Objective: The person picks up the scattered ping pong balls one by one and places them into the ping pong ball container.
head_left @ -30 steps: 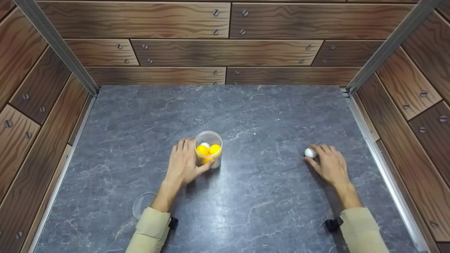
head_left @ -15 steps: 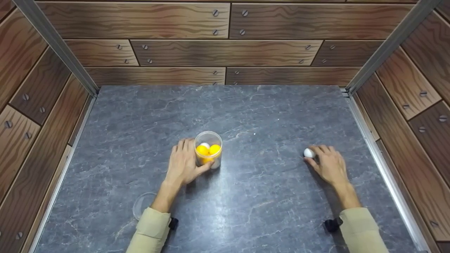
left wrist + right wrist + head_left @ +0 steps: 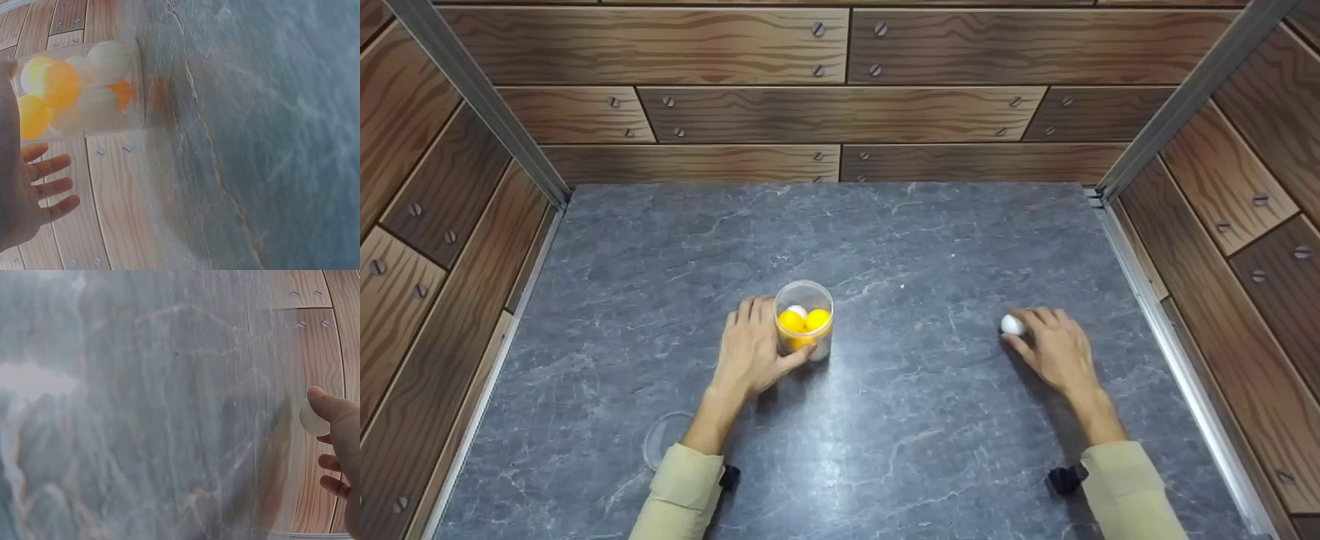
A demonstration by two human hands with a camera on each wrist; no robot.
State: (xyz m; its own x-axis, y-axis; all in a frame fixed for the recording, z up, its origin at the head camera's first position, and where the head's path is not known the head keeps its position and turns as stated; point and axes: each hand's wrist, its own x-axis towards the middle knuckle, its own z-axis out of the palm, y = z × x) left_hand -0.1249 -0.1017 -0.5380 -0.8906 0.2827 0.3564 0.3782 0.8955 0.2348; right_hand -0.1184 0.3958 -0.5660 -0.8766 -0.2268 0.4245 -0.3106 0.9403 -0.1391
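A clear plastic jar [image 3: 804,291] stands upright on the table, with yellow-orange and white ping-pong balls [image 3: 58,84] inside. My left hand [image 3: 751,349] holds the jar from its left side, thumb across the near side. In the left wrist view the thumb and index finger lie against the jar, while the other fingers [image 3: 53,166] are spread below it. Over to the right, my right hand [image 3: 1056,349] pinches a white ping-pong ball [image 3: 1012,325] between thumb and fingers. That ball [image 3: 313,417] shows partly behind the thumb in the right wrist view.
A clear round lid [image 3: 661,442] lies flat beside the left forearm, partly covered by the sleeve. The grey marbled table [image 3: 930,420] is bordered by wood-patterned panels [image 3: 840,112] at the back and both sides, with metal rails [image 3: 1192,390] along the side edges.
My right hand has shifted slightly to the left with the white ping-pong ball. The left hand and the jar have stayed in place.
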